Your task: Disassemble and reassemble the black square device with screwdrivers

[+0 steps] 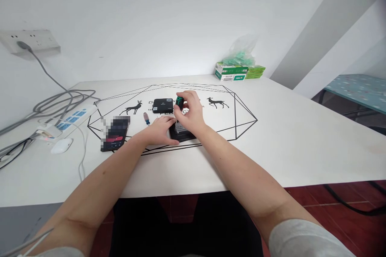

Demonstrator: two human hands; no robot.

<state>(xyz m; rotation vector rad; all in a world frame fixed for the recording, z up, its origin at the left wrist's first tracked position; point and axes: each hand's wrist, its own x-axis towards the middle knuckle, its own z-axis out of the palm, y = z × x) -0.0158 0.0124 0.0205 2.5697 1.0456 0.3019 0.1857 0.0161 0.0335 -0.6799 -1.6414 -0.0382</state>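
Observation:
My right hand (191, 113) is closed round the green and black handle of a screwdriver (179, 102), which stands upright over a black device (182, 137) with a label on it. The tool's tip is hard to make out. Against the left side of that device rests my left hand (161, 130), fingers spread, the thumb along the near edge. Just behind it lies a flat black square box (163, 105) with small stickers. A small screwdriver (146, 118) with a clear reddish and blue handle lies to the left.
A phone (116, 133), a white earbud case (62, 145), a power strip (72, 119) and coiled grey cables (57, 100) occupy the left side. Green and white boxes (231, 71) with a plastic bag (241, 53) stand by the wall at the back right.

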